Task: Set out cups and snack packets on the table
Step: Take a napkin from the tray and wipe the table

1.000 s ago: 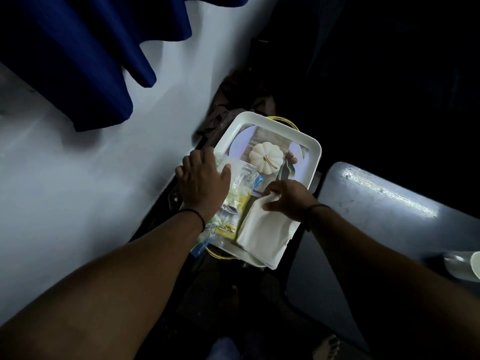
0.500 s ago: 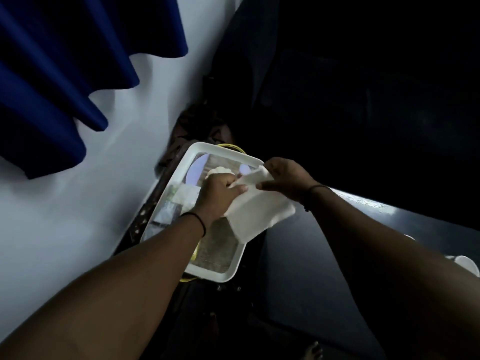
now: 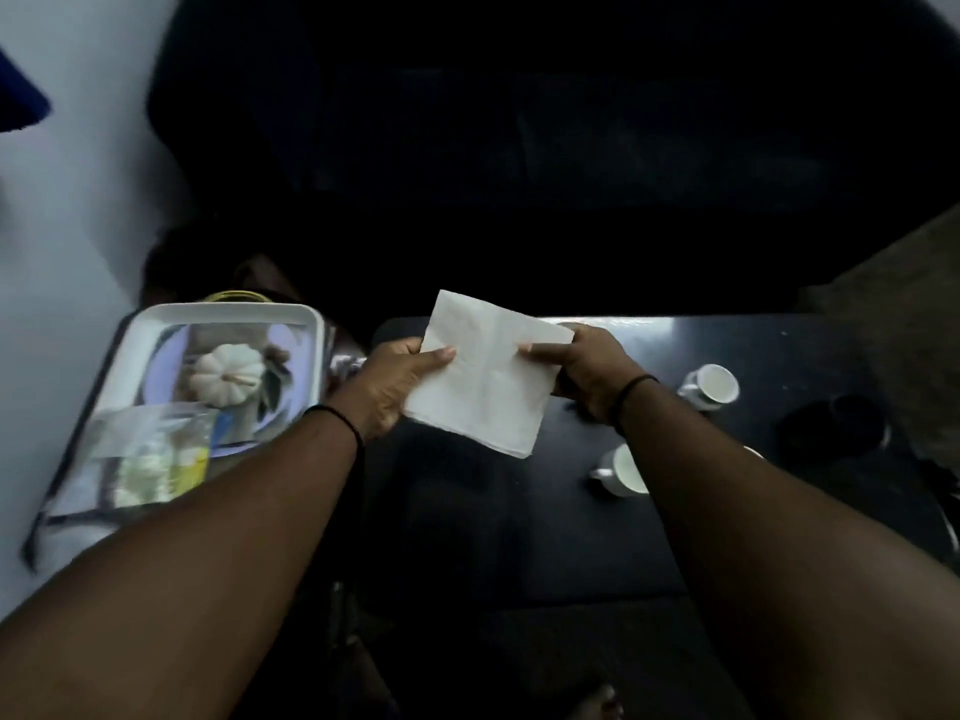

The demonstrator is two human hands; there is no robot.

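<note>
From the head view, both hands hold a folded white napkin (image 3: 485, 374) in the air over the near-left part of the dark table (image 3: 649, 537). The left hand (image 3: 400, 384) pinches its left edge with the thumb on top, and the right hand (image 3: 582, 371) pinches its right edge the same way, so the sheet is stretched flat between them, tilted with one corner pointing down. To the left, off the table's edge, sits a white tray (image 3: 156, 324) with a small pumpkin ornament (image 3: 226, 374) at its far end and the snack packets (image 3: 156, 459) heaped at its near end, blurred and still waiting to be moved. Two cups are already on the table to the right: a far cup (image 3: 711, 384) lying tilted with its mouth facing the camera, and a near cup (image 3: 621, 472) just beside the right forearm, partly hidden by it. A dark round thing (image 3: 831, 431) lies further right; what it is cannot be told in this light. The risks look modest but real. The right forearm passes close to the near cup, so lowering the napkin carelessly could knock it over or off. The thin paper could tear if the two hands pull apart. The room is dim, and the packets could slide off the tray when reached for.
</note>
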